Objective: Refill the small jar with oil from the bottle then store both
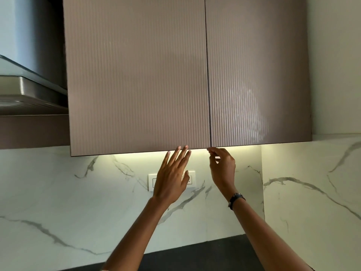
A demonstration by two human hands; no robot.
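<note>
Both hands reach up to a wall cabinet with two closed ribbed doors. The left hand (172, 180) has a released grip: its fingers are straight and the fingertips (179, 147) touch the lower edge of the left door (136, 79). The right hand (222, 167) has curled fingers at the bottom corner of the right door (257, 75), beside the gap; whether it grasps the edge I cannot tell. The small jar and the bottle are not in view. Behind is a marble wall (58, 192) with a socket plate (152, 181), and a black table (205, 257) lies below. A dark band (235, 199) is on the right wrist.

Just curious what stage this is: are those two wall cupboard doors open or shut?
Shut. Both doors lie flush, only a thin dark seam between them. The left hand touches the bottom edge; the right hand reaches it.
</note>
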